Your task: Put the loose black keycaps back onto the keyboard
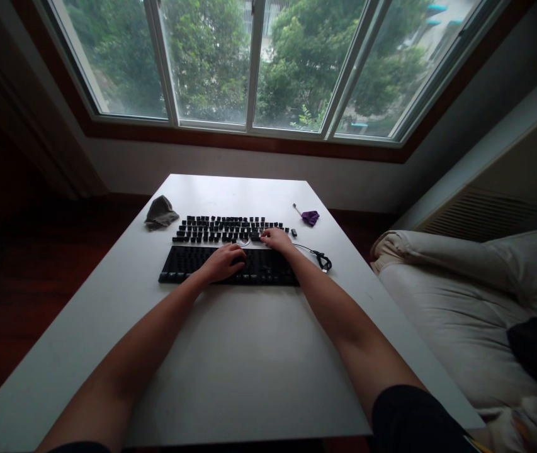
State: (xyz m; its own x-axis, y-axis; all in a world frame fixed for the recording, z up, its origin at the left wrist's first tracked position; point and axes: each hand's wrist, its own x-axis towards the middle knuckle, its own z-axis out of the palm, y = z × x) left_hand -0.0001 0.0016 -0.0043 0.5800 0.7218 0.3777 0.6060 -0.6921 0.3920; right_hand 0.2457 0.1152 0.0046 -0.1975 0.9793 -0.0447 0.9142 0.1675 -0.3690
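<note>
A black keyboard (pixel 180 259) lies across the white table, its surface partly covered by my hands. Behind it, loose black keycaps (pixel 202 229) stand in rows laid out like a key layout. My left hand (pixel 223 261) rests on the middle of the keyboard, thumb and fingers apart with a dark gap between them. Over the right part of the keycap rows is my right hand (pixel 276 239), its fingertips pinched together at the front row; whatever is between them is too small to name. A thin pale loop (pixel 244 242) lies between the two hands.
A grey cloth (pixel 160 214) sits at the table's left edge. At the right are a purple brush-like item (pixel 310 218) with a thin handle, a lone keycap (pixel 294 233) and a coiled black cable (pixel 322 260). A pale sofa (pixel 452 302) borders the table (pixel 249 377).
</note>
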